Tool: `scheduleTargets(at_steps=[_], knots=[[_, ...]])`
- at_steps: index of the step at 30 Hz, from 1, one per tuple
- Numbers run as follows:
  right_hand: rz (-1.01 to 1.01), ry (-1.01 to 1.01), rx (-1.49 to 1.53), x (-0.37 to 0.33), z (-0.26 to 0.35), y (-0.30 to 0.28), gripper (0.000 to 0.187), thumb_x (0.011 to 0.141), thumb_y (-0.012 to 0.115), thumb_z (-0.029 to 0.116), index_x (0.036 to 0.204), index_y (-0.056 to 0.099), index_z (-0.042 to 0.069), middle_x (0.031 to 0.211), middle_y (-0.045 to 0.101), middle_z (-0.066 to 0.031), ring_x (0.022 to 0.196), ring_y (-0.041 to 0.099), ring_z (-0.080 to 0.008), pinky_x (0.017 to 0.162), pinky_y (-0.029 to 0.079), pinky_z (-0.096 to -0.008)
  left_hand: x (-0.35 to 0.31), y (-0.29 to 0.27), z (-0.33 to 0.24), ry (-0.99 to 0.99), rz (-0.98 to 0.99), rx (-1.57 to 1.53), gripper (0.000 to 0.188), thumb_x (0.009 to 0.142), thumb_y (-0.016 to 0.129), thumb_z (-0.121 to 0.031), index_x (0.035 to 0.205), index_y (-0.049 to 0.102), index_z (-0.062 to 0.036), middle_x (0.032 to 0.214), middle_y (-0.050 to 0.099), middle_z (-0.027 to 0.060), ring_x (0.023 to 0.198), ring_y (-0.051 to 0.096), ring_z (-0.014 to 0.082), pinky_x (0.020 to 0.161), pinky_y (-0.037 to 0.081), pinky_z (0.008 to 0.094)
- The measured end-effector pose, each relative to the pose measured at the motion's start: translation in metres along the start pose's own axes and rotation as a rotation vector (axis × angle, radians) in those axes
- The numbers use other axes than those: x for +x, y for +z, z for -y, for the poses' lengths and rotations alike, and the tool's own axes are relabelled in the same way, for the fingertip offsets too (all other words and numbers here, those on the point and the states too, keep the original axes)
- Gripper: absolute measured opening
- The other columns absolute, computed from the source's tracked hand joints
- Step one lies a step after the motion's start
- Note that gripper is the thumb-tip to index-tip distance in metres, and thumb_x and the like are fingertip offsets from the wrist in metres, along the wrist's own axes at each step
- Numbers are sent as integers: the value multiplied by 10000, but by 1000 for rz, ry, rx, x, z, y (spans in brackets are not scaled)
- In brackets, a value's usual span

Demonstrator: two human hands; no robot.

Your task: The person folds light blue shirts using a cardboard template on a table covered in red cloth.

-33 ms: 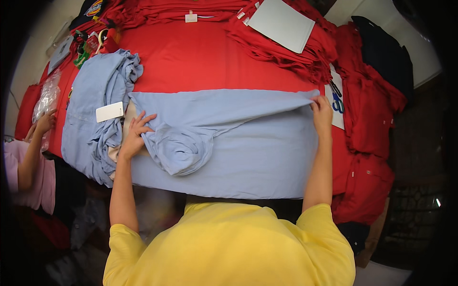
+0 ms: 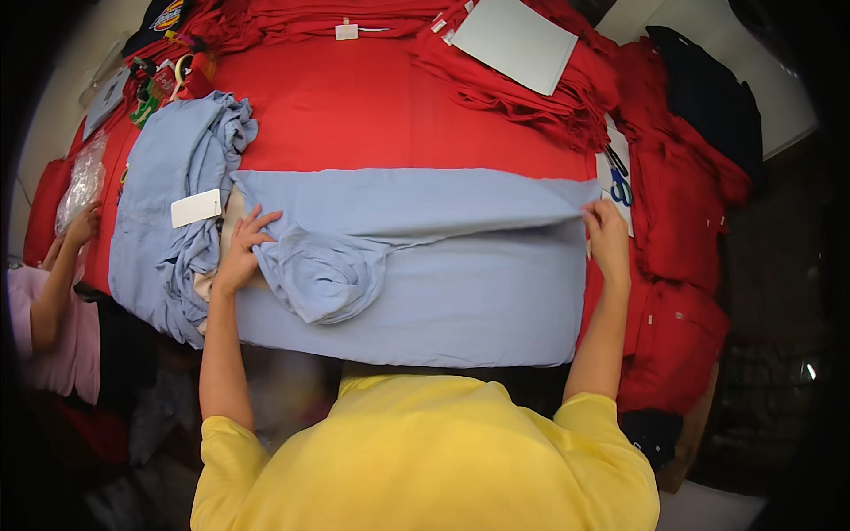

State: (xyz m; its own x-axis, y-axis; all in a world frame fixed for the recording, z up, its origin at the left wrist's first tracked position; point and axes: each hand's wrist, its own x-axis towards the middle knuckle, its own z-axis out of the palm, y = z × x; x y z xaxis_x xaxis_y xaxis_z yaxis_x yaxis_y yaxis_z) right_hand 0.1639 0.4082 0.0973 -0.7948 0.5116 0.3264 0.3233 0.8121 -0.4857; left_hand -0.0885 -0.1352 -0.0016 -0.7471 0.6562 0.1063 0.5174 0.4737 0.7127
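Observation:
A light blue garment [image 2: 478, 319] lies spread before me, with a long strip folded along its far side. Near its left end, a twisted bunch of the same cloth [image 2: 332, 274] sits on top. My left hand [image 2: 241, 252] rests flat beside the bunch, fingers spread over the cloth edge. At the right end, my right hand [image 2: 608, 232] pinches the corner of the folded strip between thumb and fingers, lifting it slightly. Left of my left hand stands a pile of light blue garments [image 2: 164, 212] with a blank-looking white tag [image 2: 196, 209] on it.
Red cloth [image 2: 354, 115] covers the table. Stacked red garments [image 2: 677, 203] line the right side, beside blue-handled scissors [image 2: 622, 188] on white paper. A grey-white sheet [image 2: 515, 44] tops a far red pile. At left, another person's hand [image 2: 84, 226] touches a clear plastic bag [image 2: 81, 181].
My right hand has moved slightly right and nearer to me, drawing the strip's corner straighter and lower. The whole view has shifted a little. My left hand stays by the bunched cloth.

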Motion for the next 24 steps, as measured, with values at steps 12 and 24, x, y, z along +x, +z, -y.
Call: scheduleTargets(at_steps=[12,24], knots=[[54,80,-65,-66,-15,10,300,860,626,118,1117,623,-36,1194,590,-204,1099,562,-376,942,453,-378,4,-2,-8,-18,72,73,127,654,598,0,744,553,-79,1382,536,12,1443,223,348,1161,30,554],[122,32,-341,10,-60,97,585,961,449,466,1461,379,170,1542,292,-121,1440,215,-292,1155,128,-523,-13,7,-15,-60,-34,205,258,587,505,63,796,432,-71,1476,441,49,1465,147,361,1164,1,537]])
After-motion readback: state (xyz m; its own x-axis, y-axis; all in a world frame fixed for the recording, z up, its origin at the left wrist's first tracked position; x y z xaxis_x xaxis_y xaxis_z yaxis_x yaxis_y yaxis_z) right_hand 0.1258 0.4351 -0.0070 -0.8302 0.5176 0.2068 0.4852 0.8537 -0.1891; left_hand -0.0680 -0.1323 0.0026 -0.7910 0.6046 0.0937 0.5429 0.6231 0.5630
